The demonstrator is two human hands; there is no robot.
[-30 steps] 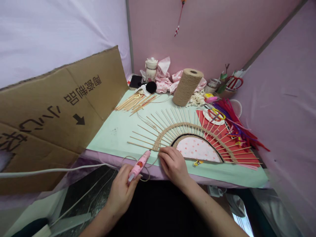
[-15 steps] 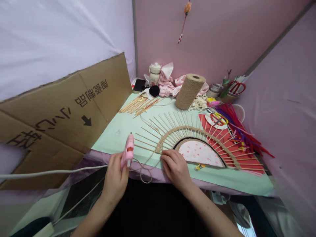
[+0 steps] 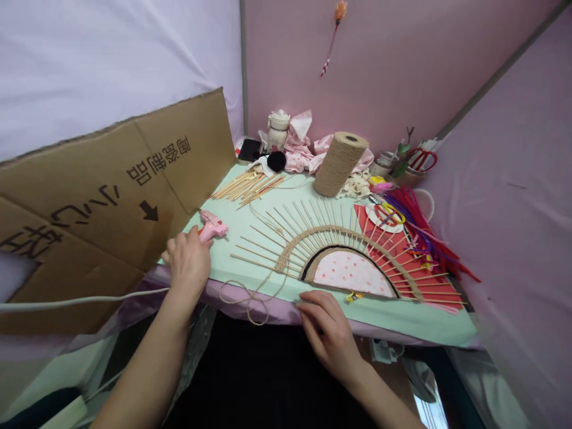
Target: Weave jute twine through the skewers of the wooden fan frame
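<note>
Twine [image 3: 257, 304] lies in loose loops over the near edge of the green-topped table [image 3: 223, 265], and from my remote view I see my two hands on either side of it. My left hand [image 3: 187, 259] curls at the handle of the pink glue gun [image 3: 213, 227], which is on the table beside the cardboard [image 3: 179, 179]; I cannot tell how firmly the fingers close on it. My right hand [image 3: 330, 330] is at the near edge, fingers loosely bent with a gap between them, just below the fan-shaped stick frame [image 3: 286, 253]. That frame lies flat, its sticks radiating around a dotted half-round panel [image 3: 353, 271], with a yellow clip [image 3: 353, 297] at the panel's lower edge. Among the containers at the back, the lidded bottle [image 3: 277, 131] stands upright, its contents hidden from me. Right of the tilted twine spool [image 3: 340, 164], I have a glass jar [image 3: 385, 161], contents too small to make out, and a holder [image 3: 410, 177] with red-handled scissors [image 3: 422, 158] upright in it. A white cup [image 3: 425, 204] sits partly behind the coloured pipe cleaners [image 3: 411, 205].
</note>
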